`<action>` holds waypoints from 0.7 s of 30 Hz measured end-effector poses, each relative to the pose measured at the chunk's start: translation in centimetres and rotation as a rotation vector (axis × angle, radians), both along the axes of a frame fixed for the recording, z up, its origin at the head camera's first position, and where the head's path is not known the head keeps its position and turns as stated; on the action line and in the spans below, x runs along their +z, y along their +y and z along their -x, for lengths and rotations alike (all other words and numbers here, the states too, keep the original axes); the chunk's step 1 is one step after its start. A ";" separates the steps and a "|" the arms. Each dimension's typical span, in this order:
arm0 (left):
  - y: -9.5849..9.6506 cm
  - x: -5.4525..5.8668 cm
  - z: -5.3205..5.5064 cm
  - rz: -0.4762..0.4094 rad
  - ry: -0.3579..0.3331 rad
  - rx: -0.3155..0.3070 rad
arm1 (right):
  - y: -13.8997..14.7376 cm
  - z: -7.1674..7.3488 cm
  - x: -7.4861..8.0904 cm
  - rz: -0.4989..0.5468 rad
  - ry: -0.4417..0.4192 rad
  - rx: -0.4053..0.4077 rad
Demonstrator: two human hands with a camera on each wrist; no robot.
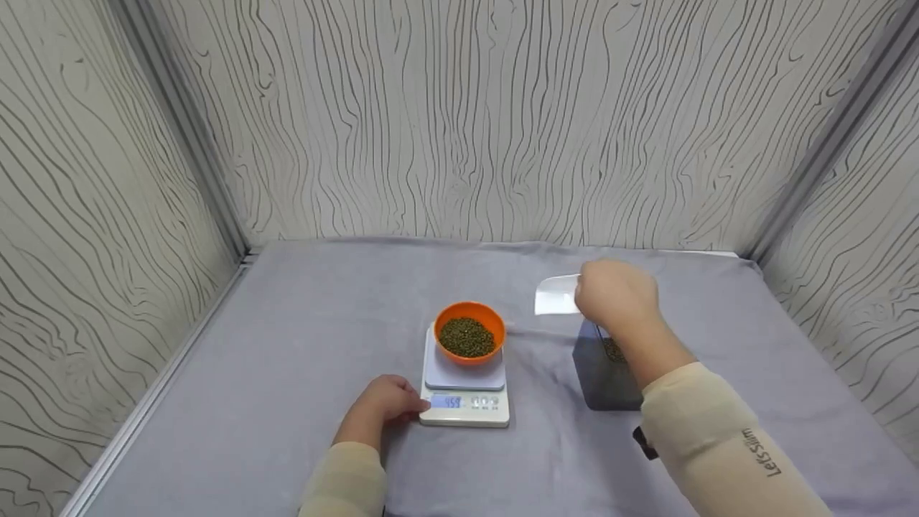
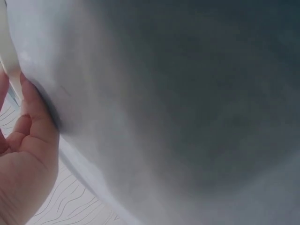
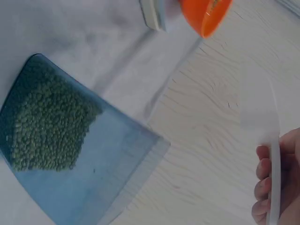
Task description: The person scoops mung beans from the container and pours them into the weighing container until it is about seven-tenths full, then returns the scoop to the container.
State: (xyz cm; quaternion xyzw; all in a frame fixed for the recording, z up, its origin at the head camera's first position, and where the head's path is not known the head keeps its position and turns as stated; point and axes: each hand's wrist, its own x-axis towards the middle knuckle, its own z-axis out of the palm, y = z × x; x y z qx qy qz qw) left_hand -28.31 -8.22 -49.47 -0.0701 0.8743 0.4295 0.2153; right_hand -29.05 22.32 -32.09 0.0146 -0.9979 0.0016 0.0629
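My left hand (image 1: 388, 398) holds the left front edge of a white kitchen scale (image 1: 467, 418), thumb beside its lit display. In the left wrist view the fingers (image 2: 35, 105) lie along the scale's side. An orange bowl (image 1: 498, 332) of small green beans (image 1: 467, 337) sits on the weighing plate. My right hand (image 1: 617, 291) grips a white scoop (image 1: 556, 296) by its handle, raised above and beside a dark see-through container (image 1: 602, 388). The right wrist view shows the fingers curled round the handle. More green beans (image 3: 51, 126) lie heaped in one end of the container.
A grey cloth (image 1: 309, 309) with some creases covers the table. Wood-patterned panels (image 1: 459, 129) stand behind and at both sides, joined by grey metal posts (image 1: 194, 136) in the corners. The container stands to the right of the scale, with a gap between them.
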 end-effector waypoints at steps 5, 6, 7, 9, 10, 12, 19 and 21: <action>0.1 0.0 0.0 0.028 0.007 -0.008 | 3.5 -0.8 1.5 0.087 -0.101 -0.090; 0.1 0.1 0.0 0.030 0.007 -0.008 | 4.1 -0.9 1.6 0.094 -0.109 -0.105; 0.0 0.1 0.0 0.035 0.007 -0.008 | 4.7 -0.9 1.6 0.096 -0.118 -0.120; 0.0 0.1 0.0 0.034 0.001 0.000 | 5.6 -1.0 1.5 0.081 -0.126 -0.143; 0.0 0.1 0.0 0.033 0.000 0.002 | 6.0 -1.0 1.3 0.059 -0.127 -0.148; 0.0 0.2 0.0 0.033 -0.001 0.003 | 6.6 -0.9 0.7 -0.001 -0.121 -0.145; 0.0 0.3 0.0 0.028 0.003 0.003 | 6.9 -0.6 -3.4 -0.272 -0.098 0.000; 0.1 0.3 0.0 0.026 0.007 -0.002 | 7.0 -0.5 -4.5 -0.319 -0.094 0.045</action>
